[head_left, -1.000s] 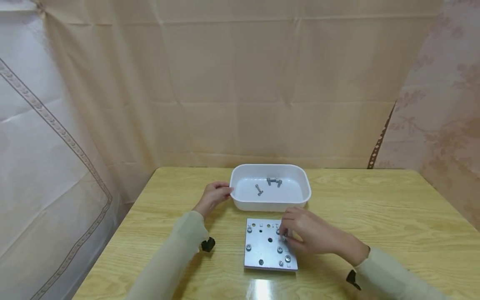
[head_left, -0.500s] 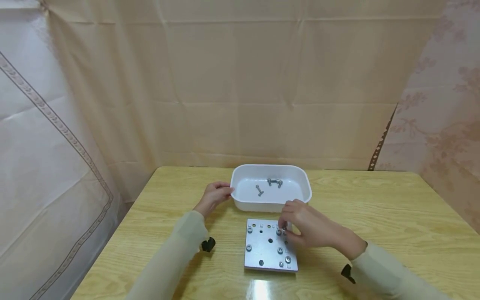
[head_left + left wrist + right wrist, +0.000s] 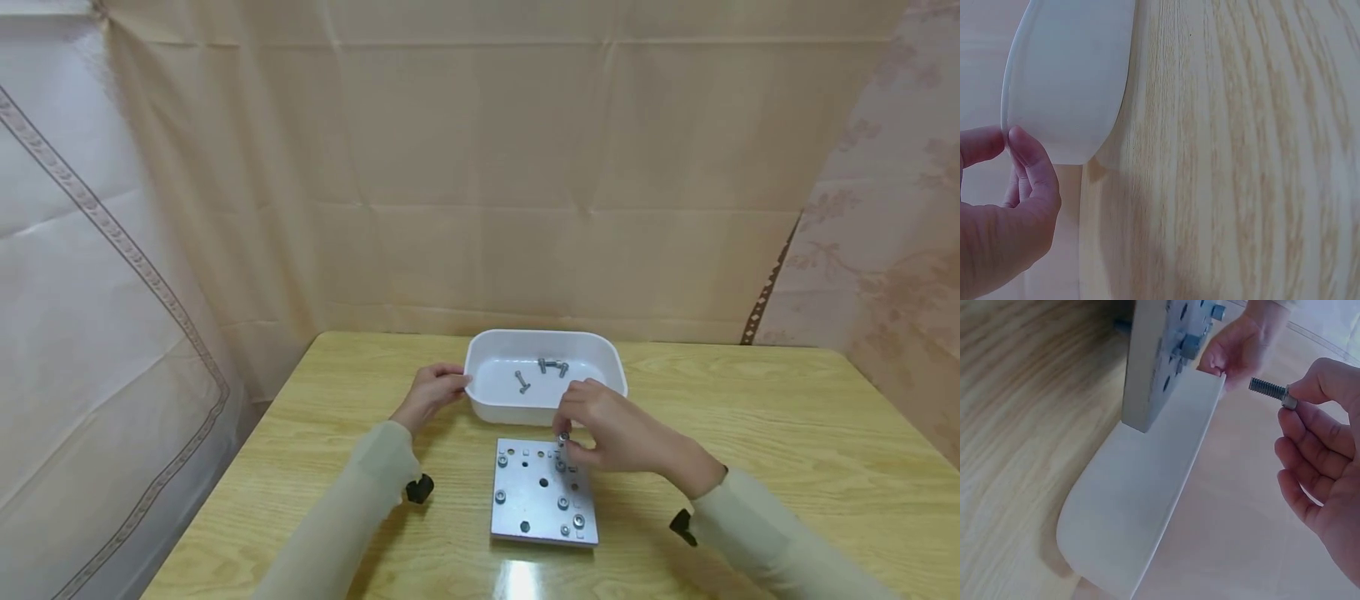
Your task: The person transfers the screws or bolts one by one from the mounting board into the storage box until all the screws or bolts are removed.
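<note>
My left hand (image 3: 433, 393) pinches the left end of a white plastic tray (image 3: 517, 414) at its rim, thumb and finger on either side, as the left wrist view shows. Between the thumb and index finger of my right hand (image 3: 615, 427) is a socket head bolt (image 3: 1267, 389), gripped by its head with the threaded shank sticking out. That hand is over the far right corner of a silver metal plate (image 3: 517, 508), in front of the tray. Several bolts stand in holes of the plate, heads up; other holes are bare.
Inside the tray lie several loose bolts (image 3: 542, 367). All of this is on a wood-grain table (image 3: 720, 417), whose far edge meets a beige cloth (image 3: 465, 167). Patterned cloths hang at the left and right.
My right hand has lifted away from the plate's right side toward the tray, bringing the bolt up out of the plate. My left hand keeps its hold on the tray.
</note>
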The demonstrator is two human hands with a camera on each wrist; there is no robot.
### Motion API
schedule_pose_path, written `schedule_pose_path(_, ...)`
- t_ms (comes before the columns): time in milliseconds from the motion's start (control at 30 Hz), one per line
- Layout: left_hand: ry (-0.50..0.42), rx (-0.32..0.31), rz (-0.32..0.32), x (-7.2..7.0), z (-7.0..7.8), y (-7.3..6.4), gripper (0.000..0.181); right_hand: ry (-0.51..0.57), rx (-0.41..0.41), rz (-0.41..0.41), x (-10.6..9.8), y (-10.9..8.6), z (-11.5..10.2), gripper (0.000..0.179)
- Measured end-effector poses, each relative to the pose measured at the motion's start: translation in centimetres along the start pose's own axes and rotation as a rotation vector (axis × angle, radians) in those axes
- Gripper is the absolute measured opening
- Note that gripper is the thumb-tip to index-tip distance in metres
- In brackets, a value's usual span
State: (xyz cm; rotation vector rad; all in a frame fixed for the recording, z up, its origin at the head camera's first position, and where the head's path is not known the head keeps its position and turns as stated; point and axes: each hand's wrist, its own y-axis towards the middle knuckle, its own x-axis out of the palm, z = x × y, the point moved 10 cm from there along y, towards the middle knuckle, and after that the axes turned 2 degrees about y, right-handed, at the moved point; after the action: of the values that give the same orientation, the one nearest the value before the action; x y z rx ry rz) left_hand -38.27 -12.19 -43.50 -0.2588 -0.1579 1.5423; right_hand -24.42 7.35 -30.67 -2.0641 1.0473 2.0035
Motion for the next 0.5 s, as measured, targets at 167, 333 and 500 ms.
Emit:
schedule_pose_path(167, -0.014, 0.004, 0.001, 0.0, -0.1, -0.1, 0.032, 0.014, -0.012, 0.009, -0.3, 0.6, 0.4, 0.011)
schedule_pose_path(333, -0.007, -0.003, 0.002, 0.0, -0.1, 0.0, 0.032, 0.023, -0.008, 0.011, -0.5, 1.2, 1.0, 0.011)
schedule_pose_path(500, 0.002, -0.017, 0.006, 0.0, -0.2, 0.3, 0.033, 0.007, 0.006, 0.010, -0.7, 1.8, 1.6, 0.010)
